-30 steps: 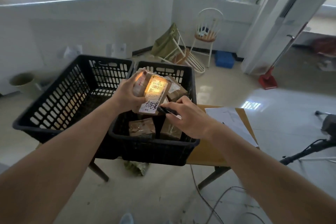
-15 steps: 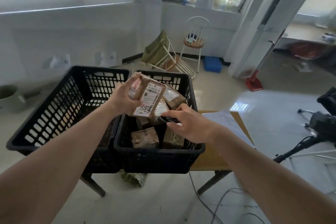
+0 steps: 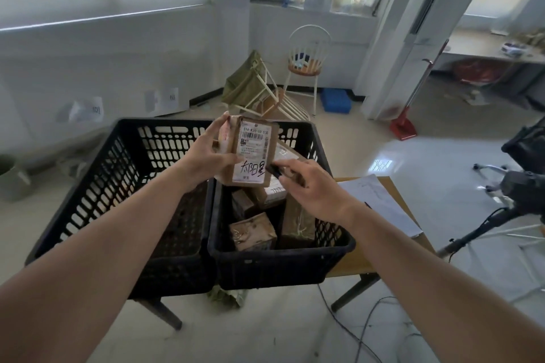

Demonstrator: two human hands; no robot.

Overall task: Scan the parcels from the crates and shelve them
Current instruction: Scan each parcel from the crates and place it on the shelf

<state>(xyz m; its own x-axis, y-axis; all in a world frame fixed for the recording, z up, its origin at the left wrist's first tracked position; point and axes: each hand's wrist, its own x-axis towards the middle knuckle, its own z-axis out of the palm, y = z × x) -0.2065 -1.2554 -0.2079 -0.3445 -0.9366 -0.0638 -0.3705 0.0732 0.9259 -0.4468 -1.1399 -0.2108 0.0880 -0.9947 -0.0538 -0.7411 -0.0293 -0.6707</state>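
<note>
**A:** Head view: where is the parcel, and who has it?

**B:** My left hand grips the brown parcel by its left edge, thumb on the label face, fingers curled behind. It stands upright, long axis vertical, label toward me, lifted above the right crate, over the far part of it.

**A:** And the other hand?

**B:** My right hand pinches a black marker whose tip touches the label's lower right corner, beside the handwritten characters. Both hands are close to the parcel; the left one carries it.

**A:** Room to move?

**B:** More parcels lie loose in the right crate below. The left crate stands touching it, and I cannot see anything in it. To the right, paper sheets cover the tabletop. No shelf shows here, so I judge I must turn away; lifting straight up clears the crate rims, and the floor around looks open apart from cables.
</note>
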